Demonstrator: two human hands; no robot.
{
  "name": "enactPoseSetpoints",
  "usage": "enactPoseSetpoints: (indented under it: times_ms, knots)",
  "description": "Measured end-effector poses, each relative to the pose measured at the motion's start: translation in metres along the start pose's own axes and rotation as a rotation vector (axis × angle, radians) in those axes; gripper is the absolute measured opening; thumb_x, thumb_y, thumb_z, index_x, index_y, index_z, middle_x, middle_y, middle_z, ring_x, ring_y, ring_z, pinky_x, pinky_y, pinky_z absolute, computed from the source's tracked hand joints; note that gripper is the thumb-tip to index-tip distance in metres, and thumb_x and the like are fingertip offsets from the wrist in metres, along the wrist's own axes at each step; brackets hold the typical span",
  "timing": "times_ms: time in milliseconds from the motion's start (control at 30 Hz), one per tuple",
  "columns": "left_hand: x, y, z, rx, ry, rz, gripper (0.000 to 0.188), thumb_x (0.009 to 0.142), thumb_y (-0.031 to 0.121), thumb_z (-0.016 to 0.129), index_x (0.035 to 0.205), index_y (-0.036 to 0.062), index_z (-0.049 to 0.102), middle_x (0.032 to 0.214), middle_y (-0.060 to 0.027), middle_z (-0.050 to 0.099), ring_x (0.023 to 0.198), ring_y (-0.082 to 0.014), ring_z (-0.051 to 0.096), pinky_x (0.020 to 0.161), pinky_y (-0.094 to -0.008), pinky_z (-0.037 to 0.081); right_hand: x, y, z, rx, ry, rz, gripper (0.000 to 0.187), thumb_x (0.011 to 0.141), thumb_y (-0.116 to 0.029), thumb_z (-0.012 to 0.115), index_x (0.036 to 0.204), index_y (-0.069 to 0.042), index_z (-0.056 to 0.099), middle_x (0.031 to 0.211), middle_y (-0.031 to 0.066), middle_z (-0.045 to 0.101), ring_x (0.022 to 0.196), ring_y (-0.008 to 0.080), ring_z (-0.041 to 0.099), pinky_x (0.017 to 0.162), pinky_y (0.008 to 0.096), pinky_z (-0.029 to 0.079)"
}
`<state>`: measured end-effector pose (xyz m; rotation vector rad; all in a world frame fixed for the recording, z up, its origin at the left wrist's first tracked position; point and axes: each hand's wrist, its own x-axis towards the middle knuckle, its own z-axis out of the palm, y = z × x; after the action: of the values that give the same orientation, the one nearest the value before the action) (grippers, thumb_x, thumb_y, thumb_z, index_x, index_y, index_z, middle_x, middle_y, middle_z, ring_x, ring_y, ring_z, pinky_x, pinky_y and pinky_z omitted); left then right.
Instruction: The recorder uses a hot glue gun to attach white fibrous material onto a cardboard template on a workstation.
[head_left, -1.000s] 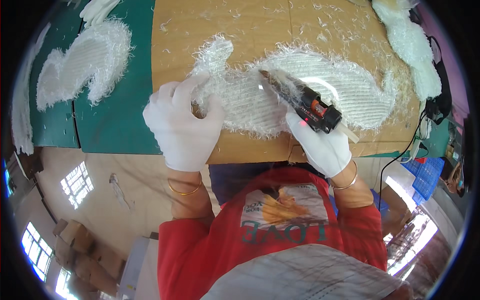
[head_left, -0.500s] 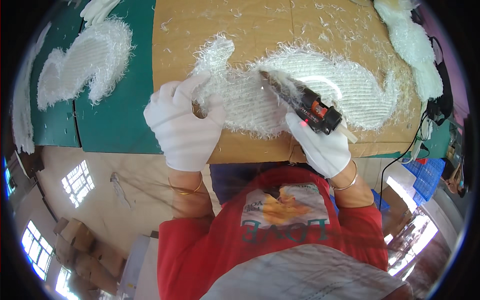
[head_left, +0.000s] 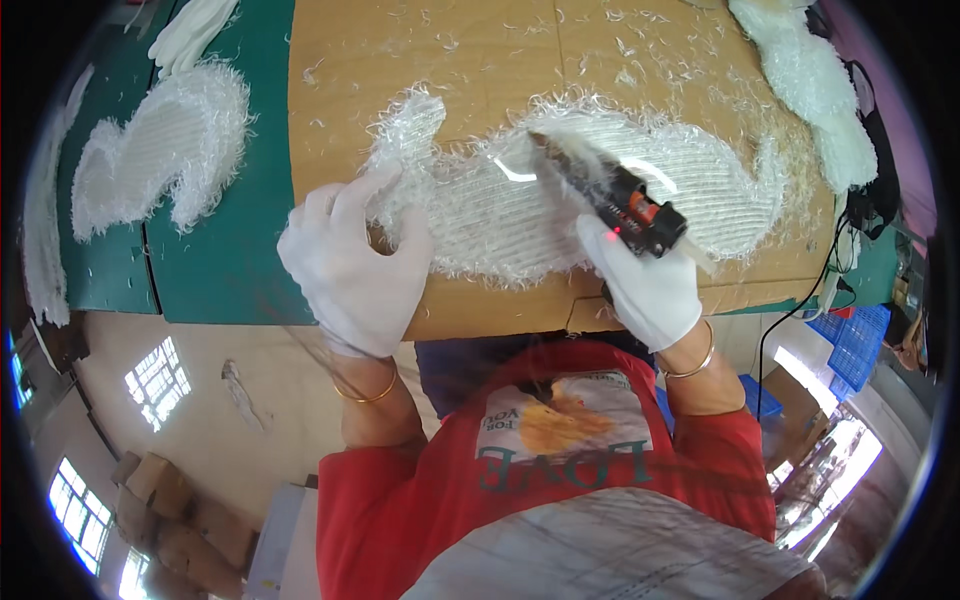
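A long, curved white piece with ribbed lines and shaggy fringed edges (head_left: 490,225) lies in front of me. My left hand (head_left: 355,260), in a white glove, is at its left end; thumb and forefinger sit on the fringe, a gap between them, other fingers curled. My right hand (head_left: 645,285), also gloved, is closed around a black and orange hot glue gun (head_left: 640,212). The gun's nozzle points far and left over the middle of the piece; whether it touches the surface is unclear. A pale glue stick (head_left: 697,256) sticks out of its rear.
Brown cardboard (head_left: 480,45) strewn with loose white fibres covers part of the green table (head_left: 235,270). Another shaggy white piece (head_left: 165,145) lies at left, below white gloves (head_left: 190,35). More white fringed material (head_left: 810,90) is at far right, near a black cable (head_left: 800,315).
The glue gun has moved slightly right and farther away across the white piece. My left hand keeps its place on the fringe. The whole view has shifted a little.
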<state>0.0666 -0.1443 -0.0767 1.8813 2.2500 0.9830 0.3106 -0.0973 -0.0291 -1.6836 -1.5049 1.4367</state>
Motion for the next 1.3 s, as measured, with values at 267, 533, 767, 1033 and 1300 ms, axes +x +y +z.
enactPoseSetpoints:
  times_ms: [267, 533, 767, 1033, 1300]
  knots:
    - [0.000, 0.000, -0.002, 0.031, -0.009, 0.018, 0.035, 0.071, 0.015, 0.080, 0.106, 0.0163, 0.075, 0.091, -0.0084, 0.065, 0.085, -0.0312, 0.063, 0.075, -0.0424, 0.051, 0.003, -0.008, -0.008, -0.040, 0.139, 0.061, 0.019, 0.093, -0.018, 0.074, 0.101, -0.001, 0.072, 0.077, -0.0024, 0.065, 0.066, 0.0041, 0.057, 0.059, 0.0231, 0.046]
    - [0.003, 0.005, -0.005, 0.023, -0.046, -0.010, 0.036, 0.069, 0.014, 0.080, 0.105, 0.0159, 0.075, 0.091, -0.0099, 0.066, 0.085, -0.0307, 0.063, 0.076, -0.0415, 0.051, 0.006, 0.005, -0.009, -0.032, 0.108, -0.031, 0.018, 0.092, -0.015, 0.074, 0.102, 0.000, 0.073, 0.077, -0.0018, 0.065, 0.064, 0.0040, 0.057, 0.058, 0.0227, 0.045]
    - [0.001, 0.000, -0.002, 0.032, 0.001, 0.032, 0.034, 0.069, 0.013, 0.079, 0.103, 0.0172, 0.076, 0.089, -0.0077, 0.064, 0.081, -0.0286, 0.061, 0.075, -0.0406, 0.049, 0.002, 0.006, -0.020, 0.063, 0.156, -0.023, 0.015, 0.092, -0.015, 0.074, 0.098, -0.001, 0.072, 0.076, -0.0011, 0.066, 0.062, 0.0057, 0.058, 0.057, 0.0233, 0.045]
    - [0.003, 0.004, -0.004, 0.032, -0.048, -0.008, 0.035, 0.070, 0.013, 0.079, 0.105, 0.0155, 0.075, 0.090, -0.0071, 0.064, 0.080, -0.0273, 0.061, 0.073, -0.0404, 0.048, -0.004, 0.009, -0.031, 0.064, 0.257, 0.062, 0.015, 0.093, -0.015, 0.073, 0.099, -0.001, 0.073, 0.074, -0.0021, 0.063, 0.061, 0.0053, 0.056, 0.054, 0.0230, 0.041]
    - [0.004, 0.003, -0.003, 0.027, -0.046, 0.031, 0.032, 0.072, 0.014, 0.080, 0.103, 0.0094, 0.073, 0.088, -0.0071, 0.062, 0.079, -0.0271, 0.060, 0.072, -0.0378, 0.047, -0.004, 0.014, -0.038, 0.010, 0.198, 0.040, 0.029, 0.096, -0.017, 0.072, 0.120, -0.001, 0.071, 0.078, -0.0054, 0.062, 0.064, 0.0031, 0.052, 0.055, 0.0209, 0.039]
